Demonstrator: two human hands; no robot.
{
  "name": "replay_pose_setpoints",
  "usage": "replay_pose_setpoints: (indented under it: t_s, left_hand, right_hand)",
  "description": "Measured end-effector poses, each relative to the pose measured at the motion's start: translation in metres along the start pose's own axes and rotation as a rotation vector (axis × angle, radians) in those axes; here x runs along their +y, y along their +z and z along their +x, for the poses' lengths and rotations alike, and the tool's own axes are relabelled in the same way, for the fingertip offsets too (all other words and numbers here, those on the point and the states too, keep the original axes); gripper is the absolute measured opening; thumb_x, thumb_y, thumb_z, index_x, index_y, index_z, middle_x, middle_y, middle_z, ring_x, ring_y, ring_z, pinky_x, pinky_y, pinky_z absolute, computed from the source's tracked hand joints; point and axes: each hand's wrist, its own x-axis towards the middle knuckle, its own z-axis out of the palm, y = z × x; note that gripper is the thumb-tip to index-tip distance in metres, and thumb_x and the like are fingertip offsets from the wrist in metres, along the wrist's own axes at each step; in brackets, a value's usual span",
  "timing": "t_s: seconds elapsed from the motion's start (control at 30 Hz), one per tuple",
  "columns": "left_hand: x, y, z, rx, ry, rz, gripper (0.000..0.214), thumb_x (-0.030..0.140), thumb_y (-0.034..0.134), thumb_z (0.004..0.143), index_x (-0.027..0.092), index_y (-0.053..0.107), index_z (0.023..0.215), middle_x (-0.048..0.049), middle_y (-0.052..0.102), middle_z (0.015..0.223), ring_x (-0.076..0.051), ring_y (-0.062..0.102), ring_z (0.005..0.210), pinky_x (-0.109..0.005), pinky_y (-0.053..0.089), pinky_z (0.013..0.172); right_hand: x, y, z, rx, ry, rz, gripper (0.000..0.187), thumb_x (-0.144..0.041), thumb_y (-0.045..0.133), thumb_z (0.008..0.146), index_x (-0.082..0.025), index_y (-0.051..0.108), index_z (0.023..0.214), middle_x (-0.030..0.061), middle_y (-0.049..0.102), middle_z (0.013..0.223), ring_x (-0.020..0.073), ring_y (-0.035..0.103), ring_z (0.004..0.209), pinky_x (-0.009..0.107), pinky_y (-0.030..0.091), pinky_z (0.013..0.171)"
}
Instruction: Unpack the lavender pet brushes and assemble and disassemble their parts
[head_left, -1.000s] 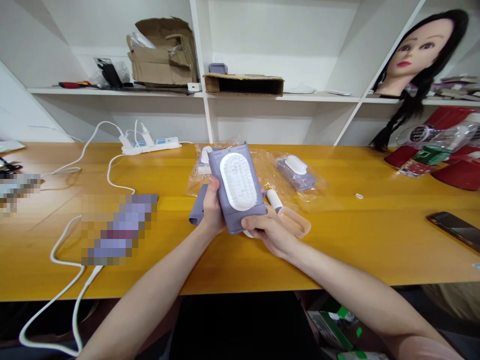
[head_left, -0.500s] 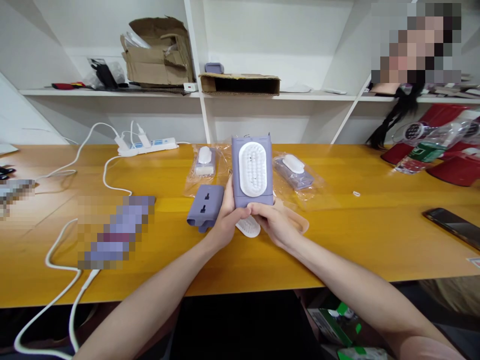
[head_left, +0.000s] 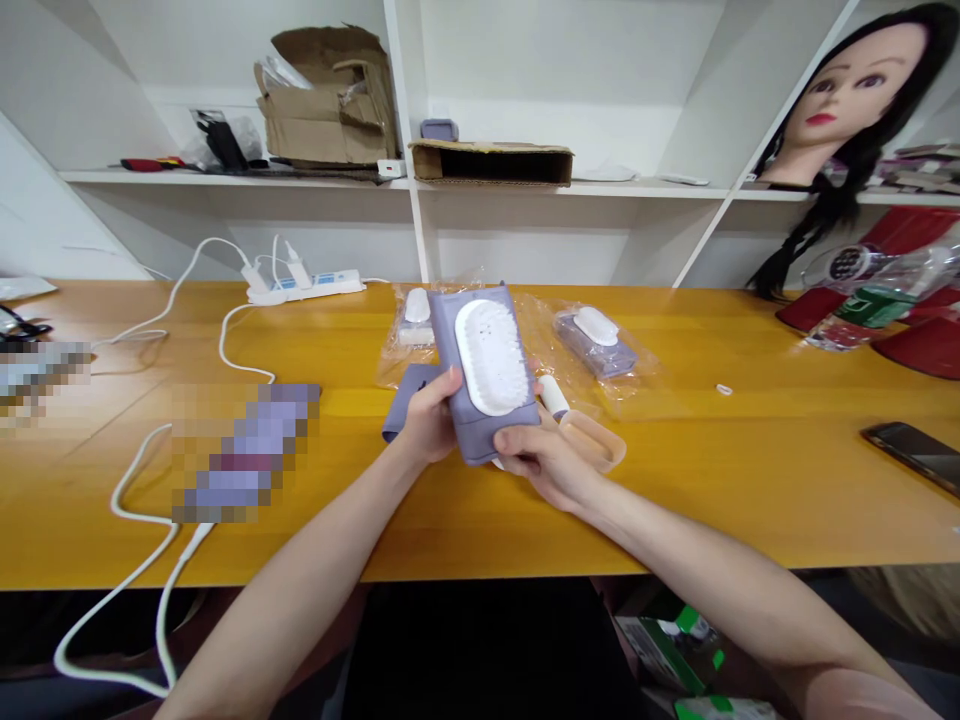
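Both hands hold a purple-grey box-like case point(head_left: 480, 442), tilted above the table. On its front sits a white oval brush head point(head_left: 495, 358), bristles facing me. My left hand point(head_left: 429, 425) is closed around the lower left side, thumb on the front edge. My right hand point(head_left: 546, 455) grips the lower right corner, thumb pressed on the front. Behind my left hand lies another purple piece point(head_left: 400, 408), partly covered. Beside my right hand are a peach-coloured shallow tray point(head_left: 611, 455) and a white cylinder point(head_left: 553, 396). A white edge under the case is mostly hidden.
Two similar brush cases in clear plastic lie behind, at left point(head_left: 417, 328) and right point(head_left: 598, 345). A power strip point(head_left: 322, 286) with white cables, a phone point(head_left: 915, 452), a plastic bottle point(head_left: 862, 308) and a mannequin head point(head_left: 840, 100) stand around. Shelves hold cardboard boxes point(head_left: 330, 120).
The case has tilted and turned, its top leaning left and its base lower. My left hand has shifted up its side; my right thumb has moved onto the lower front. The view has shifted slightly.
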Motion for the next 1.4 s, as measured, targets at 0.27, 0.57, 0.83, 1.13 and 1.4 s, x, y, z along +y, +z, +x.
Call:
replay_pose_setpoints:
  t_s: [0.27,0.57,0.83,1.13,1.4]
  left_hand:
    - [0.000,0.013,-0.003,0.069,-0.024,-0.087,0.076,0.072,0.058,0.061,0.014,0.062,0.110,-0.0148,0.071,0.090,-0.041,0.064,0.101,-0.055,0.053,0.084]
    - [0.000,0.005,-0.008,0.067,-0.061,-0.056,0.071,0.069,0.059,0.060,0.012,0.064,0.102,-0.0153,0.072,0.092,-0.040,0.066,0.094,-0.056,0.051,0.086]
    - [-0.006,0.006,-0.007,0.112,-0.008,-0.037,0.069,0.070,0.053,0.065,0.018,0.062,0.109,-0.0118,0.072,0.093,-0.040,0.064,0.103,-0.056,0.052,0.087]
    - [-0.015,0.010,-0.002,0.233,0.213,0.065,0.066,0.064,0.055,0.074,0.016,0.055,0.120,-0.0134,0.063,0.123,-0.035,0.048,0.128,-0.048,0.040,0.105]
    - [-0.029,0.008,-0.010,0.085,0.272,0.228,0.075,0.021,0.060,0.070,0.025,0.035,0.141,-0.0059,0.051,0.141,-0.027,0.037,0.137,-0.042,0.030,0.113]
  right_hand:
    - [0.003,0.009,-0.005,-0.010,-0.002,0.018,0.035,-0.016,0.072,0.059,-0.020,0.038,0.060,-0.0103,0.034,0.050,0.0025,0.018,0.041,0.023,0.007,0.040]
    - [0.008,0.009,-0.009,-0.078,0.094,0.037,0.029,-0.016,0.070,0.058,-0.019,0.041,0.059,-0.0107,0.034,0.047,0.0020,0.016,0.041,0.023,0.006,0.041]
    - [0.004,0.011,-0.007,0.005,0.051,0.027,0.035,-0.015,0.071,0.055,-0.020,0.036,0.057,-0.0111,0.032,0.047,0.0029,0.017,0.041,0.023,0.006,0.041]
    - [-0.004,-0.001,0.002,0.140,-0.057,-0.066,0.031,-0.020,0.073,0.058,-0.019,0.042,0.054,-0.0092,0.035,0.045,0.0045,0.023,0.043,0.025,0.012,0.043]
    - [-0.004,-0.013,0.011,0.211,-0.106,-0.092,0.028,-0.020,0.077,0.058,-0.019,0.053,0.073,-0.0074,0.046,0.057,0.0066,0.030,0.050,0.024,0.024,0.048]
